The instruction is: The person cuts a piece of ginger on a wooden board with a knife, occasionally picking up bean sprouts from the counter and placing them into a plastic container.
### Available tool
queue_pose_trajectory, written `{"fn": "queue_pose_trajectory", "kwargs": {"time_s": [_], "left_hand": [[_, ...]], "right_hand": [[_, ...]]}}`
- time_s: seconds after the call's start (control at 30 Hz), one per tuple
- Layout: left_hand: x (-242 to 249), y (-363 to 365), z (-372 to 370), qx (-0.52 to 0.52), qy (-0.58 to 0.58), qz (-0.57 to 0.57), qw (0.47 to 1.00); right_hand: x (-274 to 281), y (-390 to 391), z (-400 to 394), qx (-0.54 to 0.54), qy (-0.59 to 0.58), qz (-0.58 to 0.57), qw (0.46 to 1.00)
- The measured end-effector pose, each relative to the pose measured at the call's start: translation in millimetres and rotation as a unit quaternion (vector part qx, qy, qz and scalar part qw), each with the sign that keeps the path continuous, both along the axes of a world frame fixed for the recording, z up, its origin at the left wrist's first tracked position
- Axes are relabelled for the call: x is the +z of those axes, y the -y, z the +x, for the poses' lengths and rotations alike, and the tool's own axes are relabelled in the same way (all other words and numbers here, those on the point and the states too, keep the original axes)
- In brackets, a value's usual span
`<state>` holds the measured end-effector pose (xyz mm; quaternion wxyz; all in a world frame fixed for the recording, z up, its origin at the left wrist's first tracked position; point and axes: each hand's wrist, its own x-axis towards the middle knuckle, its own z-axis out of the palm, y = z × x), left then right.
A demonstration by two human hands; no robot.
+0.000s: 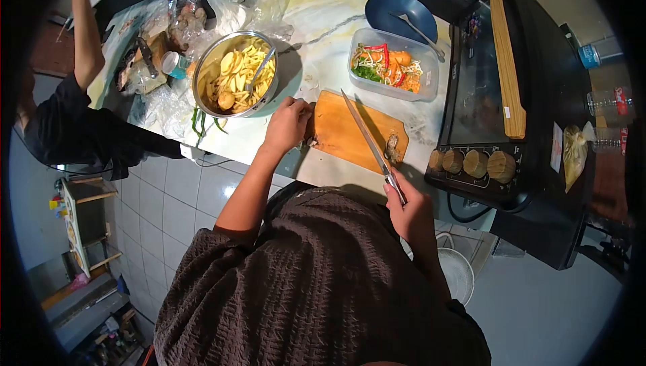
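My right hand [409, 210] grips a long kitchen knife [364, 127] by its handle, the blade slanting up and left over the wooden cutting board [340, 123]. At the board's left edge, my left hand [288, 125] is curled with its fingers bent. A dark brown edge shows beside its fingertips, but I cannot tell what it is. A small dark, mottled piece [392, 142] lies at the board's right end, close to the blade. Small dark scraps [313, 142] sit near my left hand.
A steel pot [200, 90] of cut yellow pieces with a spoon stands left. Behind the board are a plastic container [431, 86] of vegetables and a blue plate [383, 6] with a fork. A black oven [471, 63] stands right. Plastic bags [161, 107] and a person [74, 117] are at left.
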<state>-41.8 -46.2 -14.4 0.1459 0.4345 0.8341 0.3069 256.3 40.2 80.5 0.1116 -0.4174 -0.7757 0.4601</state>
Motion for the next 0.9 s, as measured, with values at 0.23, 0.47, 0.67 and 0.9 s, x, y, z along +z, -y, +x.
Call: {"fn": "queue_pose_trajectory", "kwargs": {"time_s": [0.23, 0.47, 0.67, 0.9], "left_hand": [[6.9, 7.7, -9.2, 0.014, -0.01, 0.022, 1.0], [36.1, 4.0, 3.9, 0.114, 0.095, 0.072, 0.986], [9.0, -20.5, 51.7, 0.127, 0.18, 0.078, 0.972], [-10.6, -23.4, 73.1, 0.07, -0.012, 0.083, 0.994]], "right_hand": [[3.5, -5.3, 4.4, -0.001, -0.011, 0.016, 1.0], [-6.5, -2.7, 12.1, -0.011, -0.01, 0.0, 1.0], [-13.8, 7.4, 20.8, -0.002, 0.004, 0.01, 1.0], [-14.2, 20.0, 22.2, -0.027, 0.028, -0.025, 0.999]]}}
